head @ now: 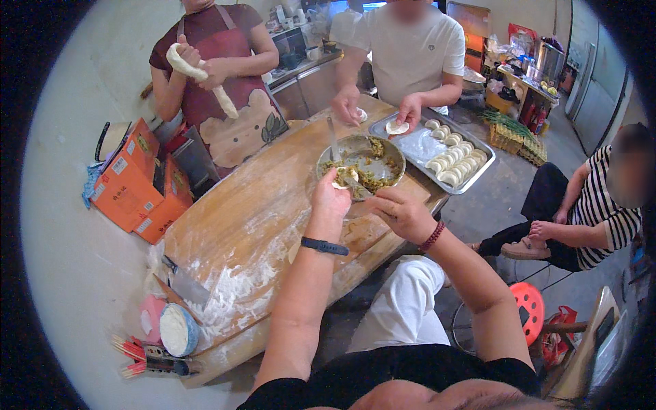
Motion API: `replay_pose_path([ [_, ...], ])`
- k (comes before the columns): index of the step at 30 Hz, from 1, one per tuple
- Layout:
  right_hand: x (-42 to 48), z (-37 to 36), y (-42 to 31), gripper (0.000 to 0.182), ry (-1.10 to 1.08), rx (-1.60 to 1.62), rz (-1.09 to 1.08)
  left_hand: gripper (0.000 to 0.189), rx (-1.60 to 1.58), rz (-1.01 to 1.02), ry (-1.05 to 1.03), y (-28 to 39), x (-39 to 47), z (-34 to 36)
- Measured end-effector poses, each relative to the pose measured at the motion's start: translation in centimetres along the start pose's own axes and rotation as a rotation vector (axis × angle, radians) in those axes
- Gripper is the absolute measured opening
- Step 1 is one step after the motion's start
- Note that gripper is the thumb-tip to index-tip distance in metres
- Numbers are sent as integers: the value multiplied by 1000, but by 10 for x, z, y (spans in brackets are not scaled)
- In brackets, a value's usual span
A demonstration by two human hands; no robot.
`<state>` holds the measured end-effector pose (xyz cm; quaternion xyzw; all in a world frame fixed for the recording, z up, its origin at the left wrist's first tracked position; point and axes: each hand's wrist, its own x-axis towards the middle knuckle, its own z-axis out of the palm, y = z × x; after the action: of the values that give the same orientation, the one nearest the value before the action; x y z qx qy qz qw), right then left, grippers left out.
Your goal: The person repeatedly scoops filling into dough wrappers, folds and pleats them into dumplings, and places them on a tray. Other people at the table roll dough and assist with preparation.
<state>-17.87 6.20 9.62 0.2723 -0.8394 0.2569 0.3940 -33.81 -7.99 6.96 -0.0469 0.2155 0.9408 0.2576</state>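
My left hand (330, 197) cups a round dough wrapper (338, 185) with greenish filling on it. In my right hand (402, 212) is a metal utensil (361, 189), its tip at the wrapper; whether it is a spoon or a spreader I cannot tell. Both hands are at the near rim of a round metal bowl (400, 154), which holds chopped filling (376, 180) mostly along its sides. A second utensil with a metal handle (332, 134) leans in the bowl's far left side.
Beyond the bowl, a metal tray (482, 171) bears rows of dumplings (456, 161). Across the wooden worktop (246, 205), one person handles a wrapper (397, 127); another holds a dough rope (187, 65). A cleaver (188, 284) and flour bowl (179, 330) stand left. Someone sits at right, near a red stool (528, 312).
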Motion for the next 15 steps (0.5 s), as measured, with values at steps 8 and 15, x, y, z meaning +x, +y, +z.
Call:
replay_pose_path([
  [8, 5, 3, -4, 17, 280, 241, 466, 26, 152, 105, 1, 0, 0, -2],
  [15, 11, 19, 1, 15, 501, 229, 525, 27, 181, 179, 44, -7, -10, 0],
])
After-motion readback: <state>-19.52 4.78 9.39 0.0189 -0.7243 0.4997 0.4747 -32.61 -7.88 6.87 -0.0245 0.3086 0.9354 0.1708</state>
